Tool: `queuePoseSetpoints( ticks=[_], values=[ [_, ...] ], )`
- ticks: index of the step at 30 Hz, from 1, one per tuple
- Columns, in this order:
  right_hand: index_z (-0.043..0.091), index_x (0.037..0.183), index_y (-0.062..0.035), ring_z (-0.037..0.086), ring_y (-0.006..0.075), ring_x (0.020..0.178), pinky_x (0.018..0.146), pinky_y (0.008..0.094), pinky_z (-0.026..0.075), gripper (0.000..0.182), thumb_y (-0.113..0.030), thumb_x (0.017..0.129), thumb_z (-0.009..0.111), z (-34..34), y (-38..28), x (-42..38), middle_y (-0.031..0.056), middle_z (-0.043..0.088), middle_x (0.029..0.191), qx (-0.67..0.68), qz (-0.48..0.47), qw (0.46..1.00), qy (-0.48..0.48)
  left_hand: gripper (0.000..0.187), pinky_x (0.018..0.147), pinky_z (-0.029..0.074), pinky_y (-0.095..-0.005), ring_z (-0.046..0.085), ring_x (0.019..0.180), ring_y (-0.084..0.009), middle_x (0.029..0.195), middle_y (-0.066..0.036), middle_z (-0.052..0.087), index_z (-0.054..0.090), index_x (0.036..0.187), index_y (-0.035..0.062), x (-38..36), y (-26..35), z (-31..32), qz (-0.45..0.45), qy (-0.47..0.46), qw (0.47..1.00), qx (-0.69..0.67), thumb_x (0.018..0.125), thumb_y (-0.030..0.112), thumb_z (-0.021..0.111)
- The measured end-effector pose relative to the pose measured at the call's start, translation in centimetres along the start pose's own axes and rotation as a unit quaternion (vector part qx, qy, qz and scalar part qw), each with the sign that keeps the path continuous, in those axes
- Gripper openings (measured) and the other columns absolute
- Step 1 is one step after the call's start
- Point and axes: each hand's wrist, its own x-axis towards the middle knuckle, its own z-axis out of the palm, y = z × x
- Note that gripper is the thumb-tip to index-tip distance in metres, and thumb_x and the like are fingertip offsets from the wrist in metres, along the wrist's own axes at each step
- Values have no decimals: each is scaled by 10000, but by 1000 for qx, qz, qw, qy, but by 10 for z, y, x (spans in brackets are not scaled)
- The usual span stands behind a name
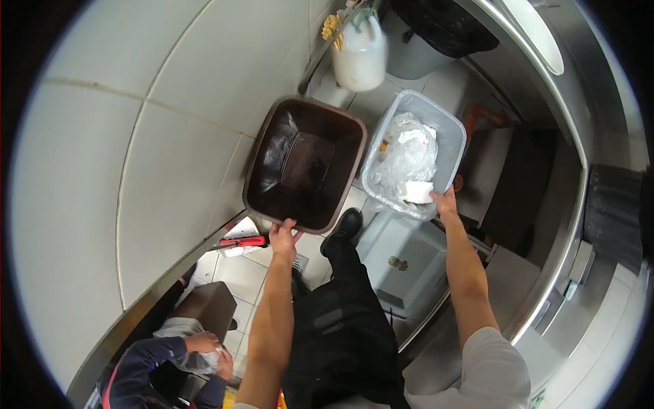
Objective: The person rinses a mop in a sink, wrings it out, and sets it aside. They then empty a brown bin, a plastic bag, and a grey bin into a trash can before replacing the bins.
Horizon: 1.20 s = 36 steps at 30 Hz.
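My left hand (pixel 283 238) grips the near rim of a brown plastic bin (pixel 300 160), which is tilted so that its bare inside faces me. At the right, my right hand (pixel 444 203) is closed on the near corner of a grey bin (pixel 452 140). A clear plastic liner covers that bin's rim, and crumpled plastic (pixel 407 160) with white paper (pixel 417 192) lies inside. The two bins stand side by side, almost touching. Below the grey bin is a large grey lid or tub (pixel 398 262) with a small brownish mark on it.
Another person's hands (pixel 211 347) hold a plastic bag by a brown bin (pixel 208 307) at lower left. A white jug (pixel 361 58) and a black-bagged grey bin (pixel 419 58) stand at the back. A red-handled tool (pixel 244 241) lies by the wall. A metal counter edge (pixel 579 198) curves along the right.
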Motion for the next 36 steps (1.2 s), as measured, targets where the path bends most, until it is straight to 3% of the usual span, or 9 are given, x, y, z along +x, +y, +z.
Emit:
queuePoseSetpoints(
  ticks=[6,15,17,19,21,23,25,28,36],
  values=[
    [478,1298,-70,666,277,1005,798,416,574,570,15,760,648,-3,-25,-23,116,628,1186,41,241,969,-38,279,741,522,-383,581,893,-166,956,-29,599,565,1083,96,-72,-72,-123,-63,87,993,39,827,159,656],
    [599,1131,-25,612,181,818,658,337,473,457,-98,688,684,38,-4,-75,89,667,1013,78,150,985,-37,315,642,513,-334,587,830,-167,948,-34,605,565,1101,57,-169,-123,-204,-111,145,974,137,794,98,615],
    [621,1104,-25,617,173,824,663,339,474,430,-106,687,685,46,6,-79,78,679,988,82,143,986,-34,486,842,523,-417,588,1046,-260,1186,-137,584,497,1245,7,-179,-107,-186,-71,121,956,259,785,102,621],
    [663,1016,2,620,179,790,662,322,475,352,-120,687,690,47,2,-85,76,695,908,115,125,984,-62,692,1084,368,-501,416,1327,-367,1464,-253,372,356,1402,-43,-180,-122,-166,204,292,690,630,816,147,672],
    [679,991,15,629,190,786,683,325,488,326,-116,693,686,52,1,-86,79,702,903,125,125,982,-64,847,1177,190,-517,193,1456,-409,1573,-302,120,222,1484,-58,-187,-40,-41,370,172,745,528,851,212,716],
    [696,967,28,637,202,782,704,329,502,304,-113,698,682,51,9,-91,82,709,898,132,122,981,-74,843,1154,266,-480,287,1423,-387,1535,-290,243,192,1507,-40,-160,-18,49,409,91,795,438,894,232,704],
    [703,1033,39,660,207,826,780,329,518,336,-105,731,666,54,8,-85,86,720,934,130,53,984,-107,795,1090,381,-408,449,1321,-287,1454,-248,402,137,1517,-56,-123,-5,124,245,-48,947,203,949,171,643],
    [695,1089,30,650,167,937,874,333,505,327,-52,778,639,51,-9,-83,87,713,1007,124,59,982,-133,904,997,473,-440,559,1209,-289,1347,-200,508,96,1525,-35,-48,-35,170,-52,-139,984,96,901,216,701],
    [683,1030,56,674,251,908,832,373,514,335,-183,797,653,29,-27,-54,168,712,962,-66,58,963,-254,433,790,575,-434,589,1054,-269,1189,-111,569,505,1193,26,11,-90,206,-23,41,984,172,786,107,630]
  ],
)
